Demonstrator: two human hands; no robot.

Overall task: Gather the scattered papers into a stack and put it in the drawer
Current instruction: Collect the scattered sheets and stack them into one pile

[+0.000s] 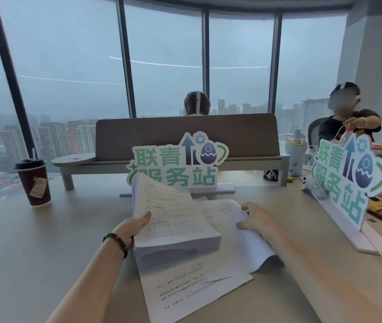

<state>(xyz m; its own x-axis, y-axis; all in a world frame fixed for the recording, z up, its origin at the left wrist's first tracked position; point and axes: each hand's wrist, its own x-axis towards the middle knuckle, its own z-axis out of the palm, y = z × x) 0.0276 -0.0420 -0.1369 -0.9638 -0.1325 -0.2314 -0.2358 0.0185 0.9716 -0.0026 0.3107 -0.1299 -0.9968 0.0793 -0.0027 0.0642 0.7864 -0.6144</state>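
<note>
here, the left hand (pixel 136 226) grips the near-left edge of a thick white printed paper stack (pixel 173 220), tilted up off the pale wooden desk (pixel 33 248). the right hand (pixel 254 217) lies flat on loose printed sheets (pixel 239 243) just beside it (fingers spread). bare desk lies left of the left hand, up to a dark red lidded coffee cup (pixel 35 184).

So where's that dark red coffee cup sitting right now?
In the head view the coffee cup stands upright on the table at far left, by the window, left of the grey desk divider and well away from the papers.
</note>
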